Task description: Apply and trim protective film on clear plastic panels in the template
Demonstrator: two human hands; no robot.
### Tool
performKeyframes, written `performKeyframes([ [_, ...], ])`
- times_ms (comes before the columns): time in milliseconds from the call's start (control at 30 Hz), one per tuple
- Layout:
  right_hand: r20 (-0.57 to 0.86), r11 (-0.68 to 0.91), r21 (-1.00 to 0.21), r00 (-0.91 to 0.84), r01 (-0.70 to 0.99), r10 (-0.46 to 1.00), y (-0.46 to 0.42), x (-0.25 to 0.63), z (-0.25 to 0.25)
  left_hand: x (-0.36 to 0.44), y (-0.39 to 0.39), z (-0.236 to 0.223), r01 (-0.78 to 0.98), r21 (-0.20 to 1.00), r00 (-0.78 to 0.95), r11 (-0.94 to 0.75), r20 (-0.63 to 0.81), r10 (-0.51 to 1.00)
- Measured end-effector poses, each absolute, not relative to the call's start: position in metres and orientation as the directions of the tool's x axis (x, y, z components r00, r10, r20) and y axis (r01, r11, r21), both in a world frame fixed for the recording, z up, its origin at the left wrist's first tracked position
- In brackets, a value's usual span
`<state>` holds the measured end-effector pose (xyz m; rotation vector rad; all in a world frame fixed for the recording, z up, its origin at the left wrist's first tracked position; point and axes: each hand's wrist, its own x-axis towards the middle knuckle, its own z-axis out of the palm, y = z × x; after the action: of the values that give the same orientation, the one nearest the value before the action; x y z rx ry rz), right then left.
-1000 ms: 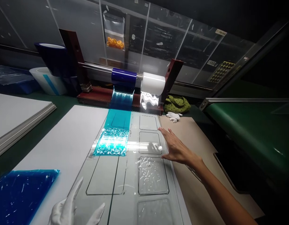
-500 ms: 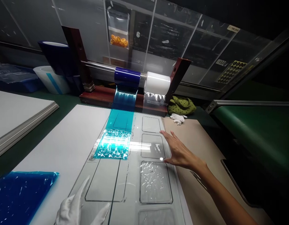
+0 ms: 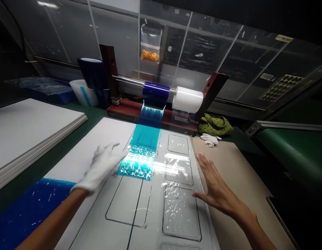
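Observation:
My left hand [image 3: 105,165], in a white glove, is open with its fingers apart at the left edge of a strip of blue-teal film [image 3: 149,135]. Whether its fingertips touch the film I cannot tell. The strip runs down from a dark blue film roll [image 3: 156,91] onto a clear sheet [image 3: 121,208] marked with black rounded outlines, and its lower end is wrinkled. My bare right hand [image 3: 215,185] is open over the sheet's right edge, holding nothing. Beside it lies wrinkled clear film [image 3: 180,211] over the right column of outlines.
A white film roll [image 3: 188,99] shares the rod of a red-brown stand [image 3: 150,116]. Stacked white sheets [image 3: 33,128] lie left, above a blue film piece [image 3: 33,205]. A green pouch [image 3: 215,125] and white glove [image 3: 210,139] lie behind brown board [image 3: 228,156].
My left hand has moved forward from the near edge to the teal film. My right hand has shifted slightly back, toward the sheet's edge. The camera view has swung left.

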<state>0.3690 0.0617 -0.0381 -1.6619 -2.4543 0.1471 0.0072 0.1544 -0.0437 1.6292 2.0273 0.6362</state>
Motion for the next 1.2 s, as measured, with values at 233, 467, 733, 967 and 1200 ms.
performKeyframes([
  [233,0.122,0.358,-0.226,-0.339,0.906,0.933,0.018,0.360,-0.054,0.031,0.244,-0.048,0.810,0.555,-0.110,0.187,-0.170,0.979],
  [467,0.201,0.324,-0.248,-0.279,0.913,0.939,-0.010,0.363,-0.053,0.025,0.208,-0.043,0.564,0.813,0.016,0.144,-0.185,0.983],
  [733,0.096,0.078,-0.793,-0.002,0.604,0.995,-0.004,0.300,-0.025,-0.008,0.123,-0.040,0.256,0.915,0.137,0.310,-0.352,0.926],
  [967,-0.265,-0.268,-0.963,-0.190,0.009,0.946,0.021,0.206,-0.038,-0.029,0.064,-0.012,0.200,0.926,0.146,0.321,-0.352,0.925],
  [1200,-0.415,-0.433,-0.896,-0.166,-0.099,0.895,-0.074,0.155,-0.075,-0.054,-0.010,-0.049,0.177,0.867,-0.089,0.465,-0.457,0.885],
])
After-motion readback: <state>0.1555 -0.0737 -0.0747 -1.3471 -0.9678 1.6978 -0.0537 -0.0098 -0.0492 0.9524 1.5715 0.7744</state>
